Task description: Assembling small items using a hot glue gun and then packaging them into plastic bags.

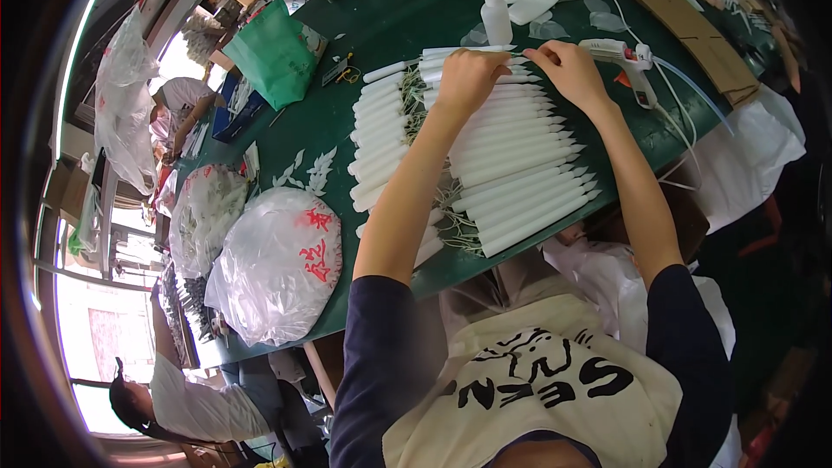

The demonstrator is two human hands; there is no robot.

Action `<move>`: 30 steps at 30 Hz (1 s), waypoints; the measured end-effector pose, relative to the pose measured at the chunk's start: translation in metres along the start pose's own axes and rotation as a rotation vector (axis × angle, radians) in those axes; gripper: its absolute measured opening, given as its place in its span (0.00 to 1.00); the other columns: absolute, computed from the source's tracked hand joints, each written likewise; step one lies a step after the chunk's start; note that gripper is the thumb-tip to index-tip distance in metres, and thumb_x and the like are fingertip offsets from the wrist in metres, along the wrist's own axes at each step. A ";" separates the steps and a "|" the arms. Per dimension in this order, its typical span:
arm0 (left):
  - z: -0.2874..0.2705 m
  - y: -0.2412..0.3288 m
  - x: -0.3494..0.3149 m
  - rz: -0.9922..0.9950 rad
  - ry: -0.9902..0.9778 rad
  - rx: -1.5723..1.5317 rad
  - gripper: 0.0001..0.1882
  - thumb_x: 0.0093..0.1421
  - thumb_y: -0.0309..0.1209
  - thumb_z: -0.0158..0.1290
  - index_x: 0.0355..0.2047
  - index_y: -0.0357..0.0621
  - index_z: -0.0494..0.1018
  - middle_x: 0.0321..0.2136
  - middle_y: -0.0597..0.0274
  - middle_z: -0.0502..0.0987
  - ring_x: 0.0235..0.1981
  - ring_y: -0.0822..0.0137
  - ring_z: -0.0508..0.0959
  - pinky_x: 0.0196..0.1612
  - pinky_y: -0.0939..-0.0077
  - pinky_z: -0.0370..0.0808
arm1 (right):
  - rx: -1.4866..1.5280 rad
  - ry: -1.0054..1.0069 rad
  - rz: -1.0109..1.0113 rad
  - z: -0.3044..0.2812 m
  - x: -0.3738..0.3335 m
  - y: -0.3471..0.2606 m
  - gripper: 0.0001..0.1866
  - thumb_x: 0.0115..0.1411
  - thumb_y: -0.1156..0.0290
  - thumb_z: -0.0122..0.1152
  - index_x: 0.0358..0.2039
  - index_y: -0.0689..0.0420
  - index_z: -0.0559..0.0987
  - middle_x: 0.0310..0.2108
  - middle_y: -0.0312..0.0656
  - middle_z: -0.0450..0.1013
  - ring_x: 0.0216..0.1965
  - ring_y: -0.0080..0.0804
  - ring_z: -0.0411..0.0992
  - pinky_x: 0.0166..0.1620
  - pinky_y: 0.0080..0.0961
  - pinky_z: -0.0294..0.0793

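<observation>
Head view shows me both hands at the far end of a long row of white tapered plastic tubes (511, 156) lying side by side on the green table (321, 121). My left hand (468, 78) is curled palm-down, its fingers closed over the topmost tubes; whether it grips one or only presses, I cannot tell. My right hand (568, 69) pinches at a tube end just beside it. A second row of white tubes (377, 134) lies to the left of my left forearm, with thin wire stems (455, 217) between the rows. Just right of my right hand rests a white glue gun (628, 65). I judge the risk is a forearm sweeping the row, rolling tubes off the near edge, or the gun's cord (693, 91) snagging.
</observation>
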State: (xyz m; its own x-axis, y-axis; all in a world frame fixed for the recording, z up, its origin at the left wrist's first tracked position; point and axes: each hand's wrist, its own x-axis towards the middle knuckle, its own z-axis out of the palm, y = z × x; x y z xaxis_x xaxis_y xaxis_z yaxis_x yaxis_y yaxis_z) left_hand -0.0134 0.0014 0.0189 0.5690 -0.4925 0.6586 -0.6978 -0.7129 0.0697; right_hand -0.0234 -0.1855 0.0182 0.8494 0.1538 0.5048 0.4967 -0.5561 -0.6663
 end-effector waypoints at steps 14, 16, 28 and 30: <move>0.010 -0.005 0.003 -0.064 -0.076 -0.055 0.08 0.48 0.28 0.55 0.31 0.46 0.77 0.30 0.58 0.76 0.34 0.56 0.74 0.36 0.68 0.71 | -0.187 0.694 -0.056 -0.043 -0.072 0.008 0.07 0.55 0.72 0.57 0.29 0.63 0.75 0.19 0.39 0.69 0.17 0.24 0.64 0.21 0.20 0.63; 0.014 -0.009 0.004 -0.048 -0.040 -0.032 0.08 0.47 0.27 0.55 0.30 0.46 0.77 0.30 0.59 0.76 0.34 0.57 0.74 0.36 0.68 0.71 | -0.244 0.716 0.056 -0.048 -0.079 0.016 0.08 0.54 0.70 0.58 0.29 0.61 0.73 0.23 0.38 0.68 0.21 0.26 0.65 0.25 0.22 0.65; 0.020 -0.020 0.006 -0.090 -0.245 0.015 0.07 0.51 0.30 0.52 0.30 0.49 0.77 0.28 0.59 0.75 0.33 0.57 0.74 0.37 0.65 0.71 | -0.534 0.630 0.239 -0.060 -0.074 0.039 0.22 0.45 0.59 0.67 0.36 0.59 0.73 0.34 0.43 0.71 0.39 0.42 0.63 0.42 0.33 0.63; 0.021 -0.021 0.007 -0.168 -0.276 -0.013 0.08 0.53 0.29 0.50 0.32 0.46 0.77 0.31 0.56 0.76 0.33 0.54 0.74 0.37 0.65 0.70 | -0.545 0.592 0.250 -0.064 -0.070 0.040 0.22 0.44 0.58 0.67 0.35 0.59 0.74 0.33 0.43 0.72 0.38 0.42 0.63 0.41 0.33 0.64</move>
State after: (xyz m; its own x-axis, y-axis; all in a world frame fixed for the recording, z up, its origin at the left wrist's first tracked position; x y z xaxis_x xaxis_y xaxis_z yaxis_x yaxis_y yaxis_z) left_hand 0.0146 0.0028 0.0063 0.7722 -0.4863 0.4089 -0.5883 -0.7904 0.1707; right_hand -0.0739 -0.2712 -0.0086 0.6141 -0.3956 0.6830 0.0216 -0.8566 -0.5156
